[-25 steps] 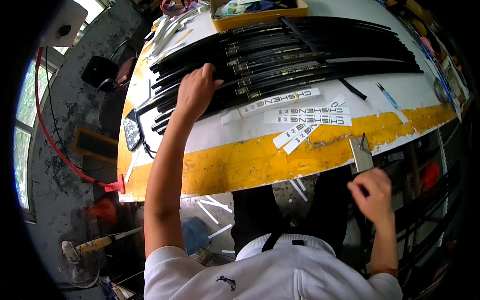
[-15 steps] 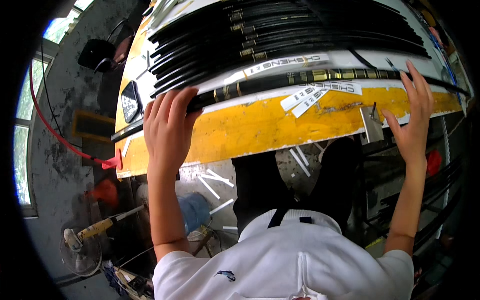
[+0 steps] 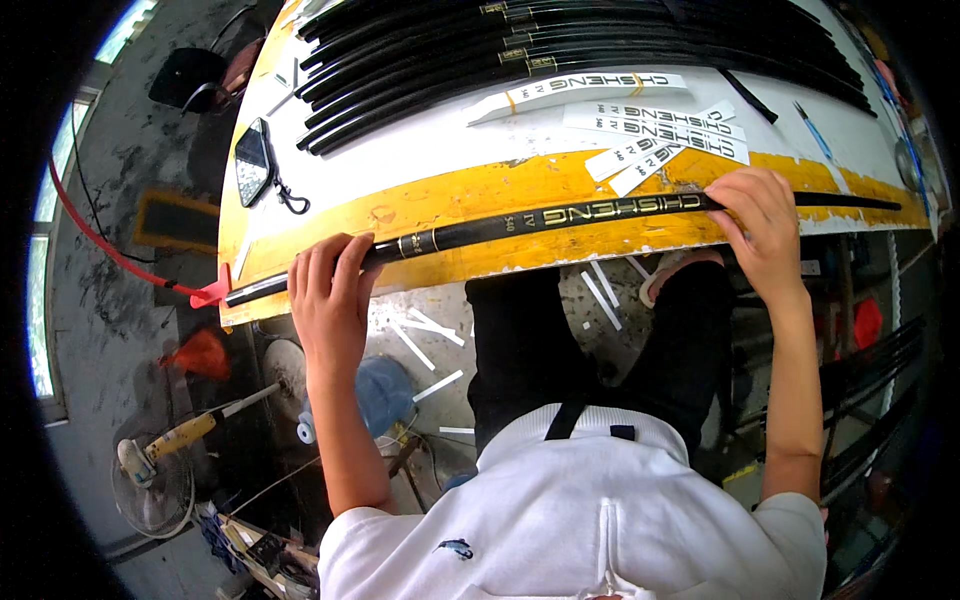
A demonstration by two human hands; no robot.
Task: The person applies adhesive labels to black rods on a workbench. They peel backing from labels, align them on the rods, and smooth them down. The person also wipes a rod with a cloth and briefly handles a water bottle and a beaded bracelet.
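The left hand is closed around the black tapered rod near its thick end, the right hand pinches it farther along, over the yellow edge of the counter; it seems a positioning step, the next move calling for even grip; beyond lie white printed strips, then more black rods

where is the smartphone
In the head view, the smartphone lies toward the left end of the table, beyond the left hand and left of the black rods.
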